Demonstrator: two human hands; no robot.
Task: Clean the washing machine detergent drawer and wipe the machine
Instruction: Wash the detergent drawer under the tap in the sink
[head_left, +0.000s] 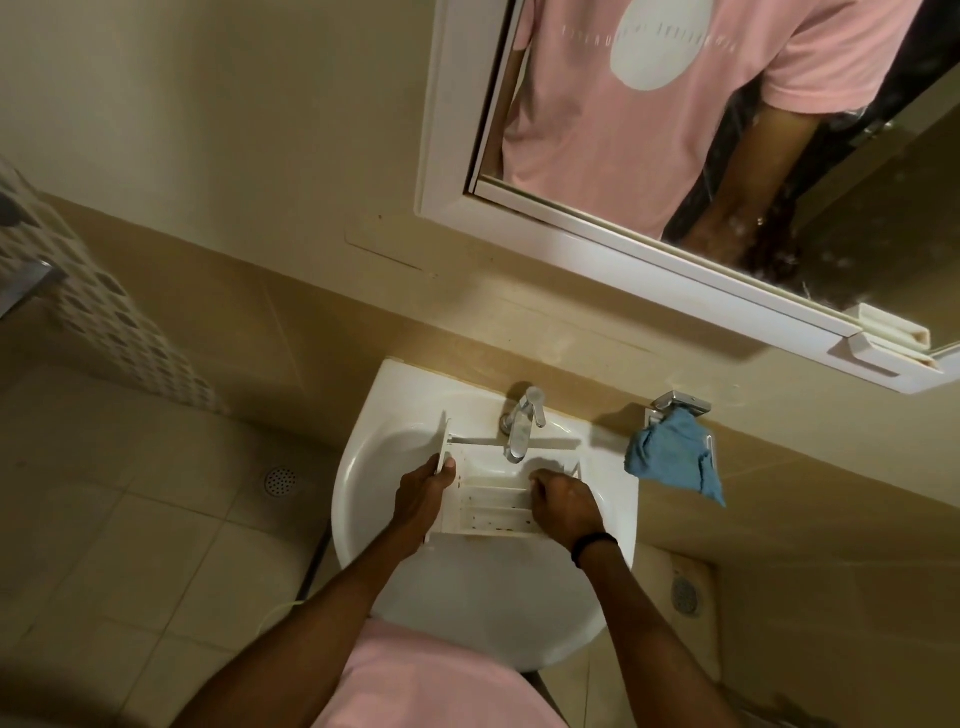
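One detergent drawer (488, 496), lower centre of the frame, lying in the sink (363, 493) under the tap (519, 428). Left hand (423, 491) gripping the drawer's left wall, thumb over its rim. Right hand (563, 501) at the drawer's right side, fingers curled tight; impossible to tell what, if anything, held. Blue cloth (675, 460) hanging at right.

We look down on a bathroom's beige walls (208, 130); a white-framed mirror (623, 260) hangs above; pale floor tiles (130, 545) hold a round drain (281, 481).
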